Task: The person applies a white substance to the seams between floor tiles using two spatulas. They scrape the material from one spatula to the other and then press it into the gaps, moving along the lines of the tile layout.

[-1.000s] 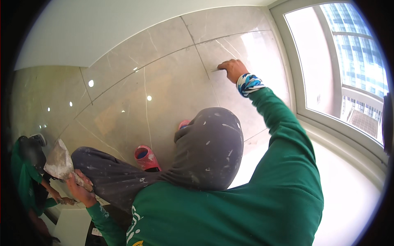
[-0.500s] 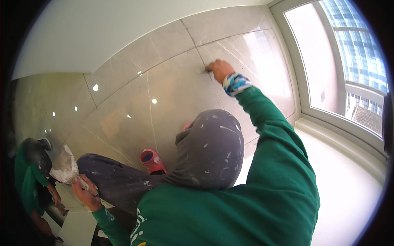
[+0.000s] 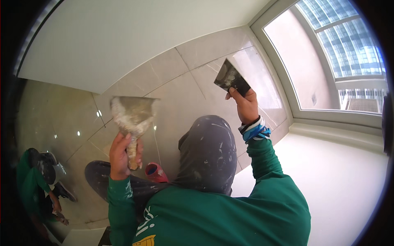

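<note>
My left hand (image 3: 119, 155) is closed around the crusted handle of a wide putty knife (image 3: 133, 114). Pale filler coats its blade, which is raised above the tiled floor (image 3: 176, 96) and points away from me. On the right, my right hand (image 3: 246, 105) pinches a thin dark rectangular spreader (image 3: 232, 78) by its near edge, thumb on top. Its face carries greyish smears and is held up off the tiles, apart from the putty knife. The fingers behind the spreader are partly hidden.
A white wall (image 3: 135, 37) bounds the far side. A framed window (image 3: 303, 65) and white ledge (image 3: 324, 164) stand at right. My knee (image 3: 209, 153) and a pink shoe (image 3: 156, 172) are below. Another person in green (image 3: 30, 184) works at the far left.
My right hand has lifted off the floor joint and now shows the spreader. My left hand has brought the putty knife up and right, toward the middle.
</note>
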`<state>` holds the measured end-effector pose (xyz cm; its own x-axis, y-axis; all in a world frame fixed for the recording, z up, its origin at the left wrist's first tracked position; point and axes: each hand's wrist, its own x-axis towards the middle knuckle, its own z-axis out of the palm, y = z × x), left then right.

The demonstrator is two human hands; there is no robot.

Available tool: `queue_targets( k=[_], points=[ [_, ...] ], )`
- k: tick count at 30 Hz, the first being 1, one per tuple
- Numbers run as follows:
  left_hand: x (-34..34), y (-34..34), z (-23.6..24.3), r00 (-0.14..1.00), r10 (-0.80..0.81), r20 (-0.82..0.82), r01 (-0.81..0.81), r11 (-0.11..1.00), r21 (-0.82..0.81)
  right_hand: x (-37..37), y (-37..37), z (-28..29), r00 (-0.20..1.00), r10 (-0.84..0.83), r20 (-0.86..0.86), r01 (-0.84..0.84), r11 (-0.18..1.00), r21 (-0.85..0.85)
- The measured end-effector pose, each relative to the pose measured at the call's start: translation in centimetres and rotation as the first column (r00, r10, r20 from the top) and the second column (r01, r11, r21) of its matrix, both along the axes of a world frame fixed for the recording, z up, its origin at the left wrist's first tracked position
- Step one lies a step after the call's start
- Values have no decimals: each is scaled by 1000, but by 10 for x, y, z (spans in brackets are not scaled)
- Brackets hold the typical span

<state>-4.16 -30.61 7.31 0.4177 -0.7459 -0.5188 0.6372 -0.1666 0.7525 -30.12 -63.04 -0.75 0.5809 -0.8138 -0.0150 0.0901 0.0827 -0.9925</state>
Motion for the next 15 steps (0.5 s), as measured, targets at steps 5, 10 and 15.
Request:
queue_targets(
  k=[5, 10, 15],
  points=[
    [-23, -44, 49, 960, -229, -162, 190, 956, -225, 39, 47, 125, 943, 222, 247, -154, 951, -267],
    [-28, -42, 87, 929, -355, -102, 298, 884, -360, 57, 59, 167, 885, 457, 85, -280, 671, -686],
    [-33, -23, 101, 934, -273, 230, 336, 891, -305, 53, 43, 155, 907, 292, -304, -419, 545, -726]
  ],
)
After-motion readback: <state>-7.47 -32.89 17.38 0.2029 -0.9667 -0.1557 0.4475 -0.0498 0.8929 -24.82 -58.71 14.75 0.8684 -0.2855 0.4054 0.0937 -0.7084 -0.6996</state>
